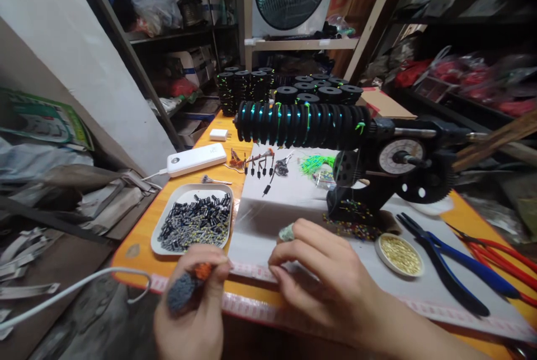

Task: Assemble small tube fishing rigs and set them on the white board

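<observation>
My left hand (197, 309) is closed at the table's front edge, with thumb and forefinger pressed together. Within its curl shows a dark grey fuzzy piece (181, 293) with an orange bit (203, 271) beside it. My right hand (323, 276) is pinched above the white sheet (255, 231); whatever its fingertips hold is too small to make out. A pale green wrap (287, 232) shows at one of its fingers. Just beyond my left hand sits a white tray (157, 242) of small black cylinders and metal pins. Several small black parts (259, 173) on short stems lie further back.
A winding machine (403, 159) carries a row of black spools (302, 122). More spools (245, 89) are stacked behind. At right are a dish of gold pieces (400, 255), blue-handled pliers (444, 265) and red-handled pliers (499, 259). A power bank (197, 159) with a white cable lies at left.
</observation>
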The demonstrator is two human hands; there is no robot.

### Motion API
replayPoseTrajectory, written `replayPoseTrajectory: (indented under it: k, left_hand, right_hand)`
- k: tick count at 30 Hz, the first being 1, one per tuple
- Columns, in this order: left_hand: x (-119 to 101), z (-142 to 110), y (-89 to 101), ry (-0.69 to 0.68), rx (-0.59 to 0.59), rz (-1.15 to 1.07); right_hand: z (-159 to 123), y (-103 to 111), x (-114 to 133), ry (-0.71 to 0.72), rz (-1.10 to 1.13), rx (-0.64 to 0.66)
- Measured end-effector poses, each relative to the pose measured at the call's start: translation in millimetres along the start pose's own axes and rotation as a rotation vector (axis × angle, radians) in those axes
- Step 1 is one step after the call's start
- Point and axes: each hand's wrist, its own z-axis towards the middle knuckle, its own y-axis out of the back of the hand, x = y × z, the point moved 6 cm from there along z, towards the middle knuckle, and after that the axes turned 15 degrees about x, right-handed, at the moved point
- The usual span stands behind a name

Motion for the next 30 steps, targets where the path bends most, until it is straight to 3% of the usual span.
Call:
replayPoseTrajectory:
  k: [5,7,9,13,19,23,27,30]
  left_hand:
    - [3.8,13.3,15.3,-0.006,-0.073,0.067]
    - [9.3,16.0,23.2,0.064,-0.149,0.054]
    - [12.8,18.7,25.9,0.103,-0.141,0.066]
    - [8.5,25.1,9.3,0.013,0.156,0.198]
    - [12.4,24.2,-16.6,-0.134,0.498,0.396]
    - [28.8,21.1,-22.5,-0.108,0.622,0.44]
    - [30.7,17.5,-20.0,0.013,0.601,0.426]
    - [17.3,12.0,-11.3,0.125,0.413,0.287]
  right_hand:
    - [-2.3,10.5,-5.9,-0.004,-0.134,-0.011]
    - [-4.0,16.0,-10.1,-0.022,-0.111,-0.044]
    - [-5.1,19.6,-14.3,-0.042,-0.021,-0.068]
    - [-4.8,18.3,-15.2,-0.027,0.118,-0.066]
    - [-7.3,11.6,-11.2,0.015,0.154,-0.04]
    - [-9.8,10.5,-10.1,0.014,0.146,-0.021]
    - [-9.0,11.8,-7.4,0.015,0.129,-0.015]
    - [-6.5,12.6,-1.5,0.046,0.093,-0.023]
